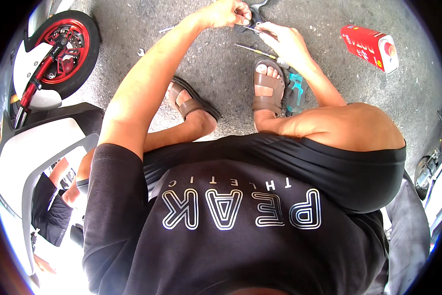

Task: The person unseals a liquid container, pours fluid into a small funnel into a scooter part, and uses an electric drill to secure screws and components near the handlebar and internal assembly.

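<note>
Past my feet, near the top edge, both hands work close together over a black curved part [257, 14]. My left hand [226, 13] is closed, its fingertips pinching at the part's left side; exactly what sits between them is too small to tell. Between thumb and fingers, my right hand [286, 42] grips a slim metal tool [251, 28] whose tip points left toward the left fingertips. Below the right hand, a screwdriver [253, 49] with a yellowish section lies on the ground. A teal power tool [295, 93] rests beside my right sandal [268, 88].
A red rectangular can [370, 48] lies on the asphalt at right. To the left stands a motorbike with a red-rimmed wheel [66, 54] and white bodywork [44, 147]. A small wrench [141, 52] and a thin metal rod [167, 29] lie left of my left forearm.
</note>
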A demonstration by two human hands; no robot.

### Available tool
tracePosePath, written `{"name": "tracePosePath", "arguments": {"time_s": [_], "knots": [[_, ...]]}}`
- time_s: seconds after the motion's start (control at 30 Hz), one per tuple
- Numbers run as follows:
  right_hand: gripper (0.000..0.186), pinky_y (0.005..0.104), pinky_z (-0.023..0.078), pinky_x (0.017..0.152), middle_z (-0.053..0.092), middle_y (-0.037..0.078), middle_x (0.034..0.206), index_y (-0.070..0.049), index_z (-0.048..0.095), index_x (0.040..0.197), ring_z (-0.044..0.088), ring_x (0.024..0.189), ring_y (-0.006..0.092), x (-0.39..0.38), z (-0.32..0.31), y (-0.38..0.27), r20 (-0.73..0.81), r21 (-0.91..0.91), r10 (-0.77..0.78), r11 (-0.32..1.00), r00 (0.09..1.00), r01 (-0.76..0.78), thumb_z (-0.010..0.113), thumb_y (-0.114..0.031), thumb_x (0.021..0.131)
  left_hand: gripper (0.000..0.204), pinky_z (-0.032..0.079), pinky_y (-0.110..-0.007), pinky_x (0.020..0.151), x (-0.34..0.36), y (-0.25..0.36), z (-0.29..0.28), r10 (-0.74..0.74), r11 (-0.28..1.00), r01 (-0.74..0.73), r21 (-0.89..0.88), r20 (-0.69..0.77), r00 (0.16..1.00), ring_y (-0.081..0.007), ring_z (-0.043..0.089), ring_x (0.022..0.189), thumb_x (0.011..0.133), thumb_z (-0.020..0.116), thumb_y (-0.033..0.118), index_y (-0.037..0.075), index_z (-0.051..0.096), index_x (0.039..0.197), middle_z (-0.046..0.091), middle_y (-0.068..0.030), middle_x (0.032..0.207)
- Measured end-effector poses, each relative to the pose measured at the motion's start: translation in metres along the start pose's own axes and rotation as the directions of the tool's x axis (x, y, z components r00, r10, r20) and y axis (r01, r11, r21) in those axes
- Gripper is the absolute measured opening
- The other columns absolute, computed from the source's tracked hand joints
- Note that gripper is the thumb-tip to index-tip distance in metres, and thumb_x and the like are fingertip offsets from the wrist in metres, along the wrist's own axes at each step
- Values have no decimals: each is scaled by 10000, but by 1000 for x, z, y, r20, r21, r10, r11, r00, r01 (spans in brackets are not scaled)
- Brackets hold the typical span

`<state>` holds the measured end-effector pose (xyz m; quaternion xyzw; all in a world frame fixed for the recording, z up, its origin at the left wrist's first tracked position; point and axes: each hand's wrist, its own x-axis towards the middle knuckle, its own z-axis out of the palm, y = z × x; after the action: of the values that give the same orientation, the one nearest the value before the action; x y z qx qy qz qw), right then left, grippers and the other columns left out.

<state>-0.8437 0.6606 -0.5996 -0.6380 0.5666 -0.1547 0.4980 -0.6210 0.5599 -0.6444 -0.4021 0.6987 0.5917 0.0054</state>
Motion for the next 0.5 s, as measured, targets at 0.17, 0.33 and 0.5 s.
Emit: {"name": "tracePosePath", "arguments": {"time_s": [0.17, 0.33, 0.5], "knots": [[278, 363, 527, 782, 733, 93, 993, -109, 673, 1182, 706, 895, 223, 5, 0, 3, 17, -208, -67, 976, 998, 70, 611, -237, 943, 133, 511, -351, 740, -2, 8, -2, -5, 999, 5, 32, 23, 1000, -160, 618, 787, 820, 730, 131, 64, 702, 932, 693, -50, 813], [269, 279, 486, 737, 689, 13, 869, -76, 677, 1178, 589, 767, 80, 7, 0, 30, 70, 172, -59, 984, 996, 46, 627, -195, 941, 138, 510, -350, 749, -1, 0, 3, 48, 998, -47, 53, -24, 999, -169, 615, 794, 813, 719, 138, 49, 699, 917, 691, -61, 828], [269, 257, 454, 712, 635, -29, 847, -54, 672, 1173, 502, 760, 49, 10, -2, 36, 99, 191, -102, 978, 990, 82, 638, -172, 933, 145, 509, -358, 793, 2, -15, 5, 105, 994, -105, 34, -13, 994, -192, 629, 849, 814, 713, 140, 51, 706, 928, 701, -80, 876]]}}
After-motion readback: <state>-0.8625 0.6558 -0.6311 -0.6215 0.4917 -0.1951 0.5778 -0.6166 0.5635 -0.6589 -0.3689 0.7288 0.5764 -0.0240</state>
